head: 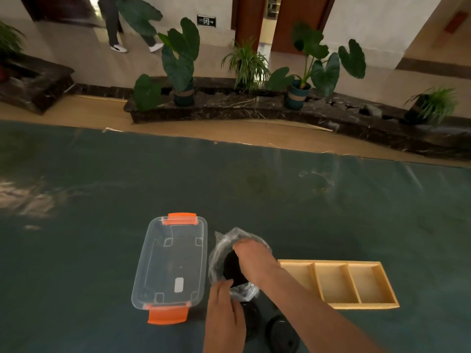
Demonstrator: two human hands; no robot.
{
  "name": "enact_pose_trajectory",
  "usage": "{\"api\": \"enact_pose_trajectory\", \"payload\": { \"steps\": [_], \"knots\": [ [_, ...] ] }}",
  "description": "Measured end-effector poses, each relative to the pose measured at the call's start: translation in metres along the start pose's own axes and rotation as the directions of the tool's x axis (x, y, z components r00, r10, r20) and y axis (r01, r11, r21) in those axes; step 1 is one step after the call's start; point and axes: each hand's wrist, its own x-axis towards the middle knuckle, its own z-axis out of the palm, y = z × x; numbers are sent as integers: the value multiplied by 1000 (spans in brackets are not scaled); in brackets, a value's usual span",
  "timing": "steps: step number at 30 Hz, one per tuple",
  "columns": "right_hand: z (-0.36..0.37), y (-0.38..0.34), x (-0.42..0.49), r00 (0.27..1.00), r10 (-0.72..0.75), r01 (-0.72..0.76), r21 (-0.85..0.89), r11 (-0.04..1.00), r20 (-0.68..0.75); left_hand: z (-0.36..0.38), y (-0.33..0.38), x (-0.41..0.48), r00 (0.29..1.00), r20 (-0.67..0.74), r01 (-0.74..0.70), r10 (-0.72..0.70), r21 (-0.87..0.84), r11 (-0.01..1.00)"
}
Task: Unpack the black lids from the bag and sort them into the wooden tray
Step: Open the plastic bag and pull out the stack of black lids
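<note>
A crinkled clear plastic bag (224, 247) lies on the dark green table, with a stack of black lids (232, 270) showing in its mouth. My right hand (252, 258) reaches into the bag from above, fingers curled around the lids. My left hand (224, 309) holds the near edge of the bag. Two loose black lids (281, 333) lie on the table near me, partly hidden by my arms. The wooden tray (354, 305) with three compartments sits to the right, and nothing lies in the compartments I can see.
A clear plastic box (168, 263) with orange latches stands just left of the bag. Beyond the table's far edge are potted plants (183, 62) on a dark stone ledge, and a person's legs (114, 26) at the far back.
</note>
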Motion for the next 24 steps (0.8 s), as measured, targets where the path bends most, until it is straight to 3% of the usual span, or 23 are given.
{"api": "enact_pose_trajectory", "payload": {
  "steps": [2,4,9,13,16,19,24],
  "knots": [
    [6,-1,8,1000,-21,21,-15,1000,-16,8,-8,7,992,115,49,-57,76,996],
    [9,2,14,997,-49,51,-38,998,55,13,-11,8,978,202,6,-47,201,980],
    [1,7,23,953,-110,134,-66,989,282,18,-25,2,982,186,-67,25,224,972],
    [9,3,15,963,-94,133,-144,981,251,8,-18,-3,948,310,43,-71,97,994],
    [21,0,5,964,-60,104,-159,982,260,5,-15,-2,958,266,117,-111,-5,993],
    [29,-2,-7,983,-88,109,-120,987,162,-1,-12,-2,960,262,129,-96,-112,985],
    [26,-4,-36,985,-174,174,-118,978,10,-8,4,19,958,193,272,-212,-376,886]
  ]
}}
